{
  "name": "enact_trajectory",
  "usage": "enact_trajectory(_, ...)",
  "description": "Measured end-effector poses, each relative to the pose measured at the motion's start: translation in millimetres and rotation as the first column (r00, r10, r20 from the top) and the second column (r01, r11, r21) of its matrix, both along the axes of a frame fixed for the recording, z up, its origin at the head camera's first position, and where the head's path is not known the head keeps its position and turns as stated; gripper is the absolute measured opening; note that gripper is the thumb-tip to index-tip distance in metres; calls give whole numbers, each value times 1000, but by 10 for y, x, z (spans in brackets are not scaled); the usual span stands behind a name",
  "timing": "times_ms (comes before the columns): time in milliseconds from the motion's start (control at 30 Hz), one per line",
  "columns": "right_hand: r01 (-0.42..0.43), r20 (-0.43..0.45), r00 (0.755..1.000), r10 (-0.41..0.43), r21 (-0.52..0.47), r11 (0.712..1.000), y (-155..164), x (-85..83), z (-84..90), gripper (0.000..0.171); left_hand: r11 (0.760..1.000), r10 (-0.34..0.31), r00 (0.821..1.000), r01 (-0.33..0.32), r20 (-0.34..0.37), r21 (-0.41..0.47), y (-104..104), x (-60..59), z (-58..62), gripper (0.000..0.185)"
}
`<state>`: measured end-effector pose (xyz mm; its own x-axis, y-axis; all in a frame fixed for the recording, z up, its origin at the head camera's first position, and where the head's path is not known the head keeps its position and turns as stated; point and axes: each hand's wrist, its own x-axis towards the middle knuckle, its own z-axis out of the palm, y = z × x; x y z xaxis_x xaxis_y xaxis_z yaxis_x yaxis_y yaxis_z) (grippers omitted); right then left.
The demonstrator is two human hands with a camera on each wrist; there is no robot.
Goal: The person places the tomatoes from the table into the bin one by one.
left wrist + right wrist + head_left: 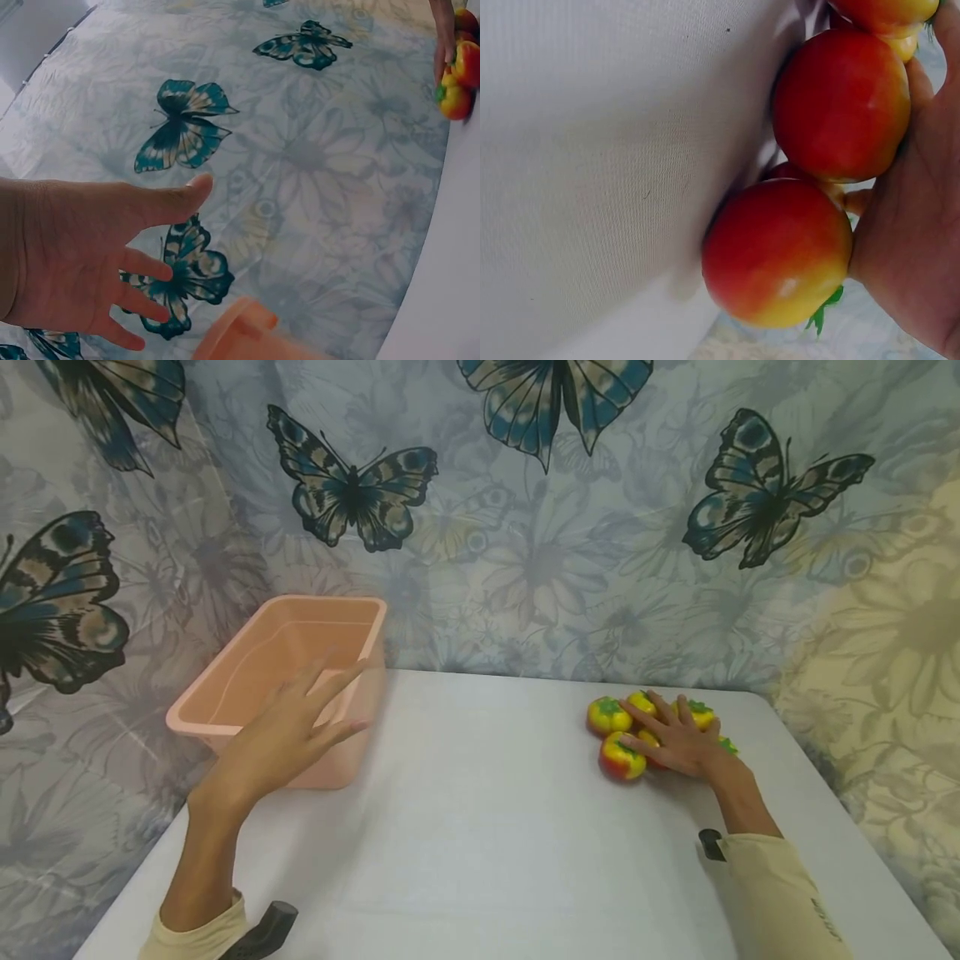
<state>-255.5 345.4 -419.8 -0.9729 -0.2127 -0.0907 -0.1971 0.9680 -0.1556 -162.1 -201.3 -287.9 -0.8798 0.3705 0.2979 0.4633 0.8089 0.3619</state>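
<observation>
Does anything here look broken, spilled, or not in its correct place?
Nothing stands out. The pink tub sits upright at the table's left, with the left hand open before it. The toy fruits lie bunched under the open right hand, whole and unspilled.

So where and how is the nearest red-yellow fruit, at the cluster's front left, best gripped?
Probably round its rounded body, from above and the open left side: the fruit sits at the cluster's edge, with the right hand flat over its neighbours.
</observation>
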Motion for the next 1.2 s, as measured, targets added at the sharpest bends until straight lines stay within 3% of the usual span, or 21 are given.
enact_trajectory(200,11,9,1000,-11,-1,1000,2,-16,-15,74,998,62,995,-61,81,-15,-229,56,12,64)
enact_trajectory(367,16,0,1000,-16,4,1000,19,-11,-34,75,996,90,981,-86,171,-29,-484,80,-89,73)
enact_trajectory(433,19,-4,1000,-19,3,1000,27,-4,-40,75,994,93,981,-81,169,-79,-562,82,-153,75)
enact_trajectory(533,18,-7,1000,-18,-2,1000,38,1,-46,75,976,95,991,-74,94,-203,-642,56,-239,66)
enact_trajectory(633,15,-4,1000,-16,-11,1000,39,1,-44,75,943,59,995,-82,-83,-322,-657,-17,-314,38)
enact_trajectory(733,14,1,1000,-14,-11,1000,27,-2,-42,75,933,-19,974,-64,-226,-354,-587,-93,-387,27)
enact_trajectory(800,10,2,1000,-10,-11,1000,21,-7,-42,74,936,-66,957,-40,-284,-349,-495,-130,-436,27)
enact_trajectory(867,3,-7,1000,-3,-17,1000,9,-10,-36,73,950,-94,947,-7,-307,-313,-380,-157,-489,23)
enact_trajectory(967,-3,-15,1000,2,-25,1000,-1,-19,-23,71,958,-90,938,-10,-334,-287,-188,-190,-560,25)
enact_trajectory(1100,-8,-6,1000,8,-25,1000,-4,-33,-17,70,953,-89,913,-38,-399,-299,61,-232,-636,36)
enact_trajectory(1200,-11,-1,1000,11,-20,1000,-7,-38,-15,71,949,-100,905,-37,-413,-312,216,-262,-666,40)
